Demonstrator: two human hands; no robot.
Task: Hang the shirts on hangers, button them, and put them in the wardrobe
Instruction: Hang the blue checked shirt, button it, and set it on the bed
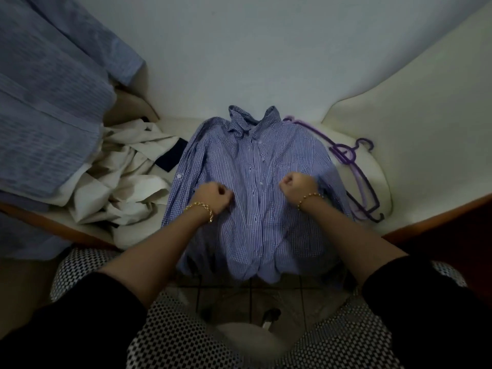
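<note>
**Checked shirt** (262, 161) laid front-up on a white cushioned seat (354, 123), collar away from the person, hem spilling over the near edge. The placket appears fastened along most of its length, though blur prevents certainty.

**Handling, as judged:** light, limp woven cloth that drapes, creases and slides readily on the cushion. Only the buttons need care. It is best taken at the collar or shoulder seams, where the fabric has some body, so that a hanger can be fed in.

**Purple hangers** (356, 166) lie just beside the shirt, on the person's right.

**Left grip** (213, 197) and **right grip** (299, 186): both clenched, set on the shirt front either side of the placket, forearms extended and roughly parallel. Each appears to nip a fold of cloth.

**Also shown:** a heap of cream garments (125, 182) and striped blue shirts (53, 102) hanging at the left.
</note>
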